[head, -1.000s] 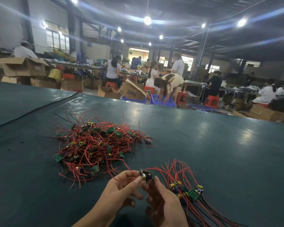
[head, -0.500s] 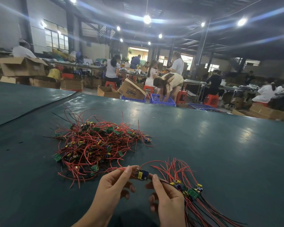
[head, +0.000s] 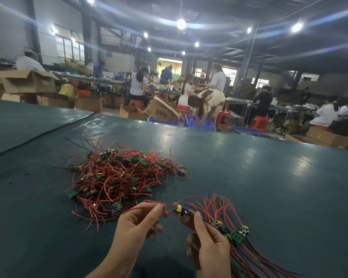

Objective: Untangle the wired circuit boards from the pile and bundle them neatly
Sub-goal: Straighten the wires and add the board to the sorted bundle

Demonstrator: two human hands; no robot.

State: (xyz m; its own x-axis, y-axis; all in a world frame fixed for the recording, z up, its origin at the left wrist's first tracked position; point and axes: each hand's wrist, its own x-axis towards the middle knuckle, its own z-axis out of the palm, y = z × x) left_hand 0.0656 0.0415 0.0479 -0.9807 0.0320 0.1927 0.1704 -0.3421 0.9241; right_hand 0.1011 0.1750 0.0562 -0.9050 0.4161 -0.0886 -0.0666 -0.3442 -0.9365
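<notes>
While a tangled pile of red-wired circuit boards lay at the left of the green counter, a single board was held just above the surface between two hands. A red lead was pinched in the grip of the left hand, between thumb and forefinger. The small board at the lead's end, fitted with yellow and blue parts, was grasped at the fingertips of the right hand. Just right of that hand, a fanned bundle of sorted boards was laid on the counter, its wires trailing toward the viewer. Whether it was also held could not be told. For the step to be done well, the lead would best be drawn out straight, no snag forced, and the board set level with the others so that all wires were run one way.
</notes>
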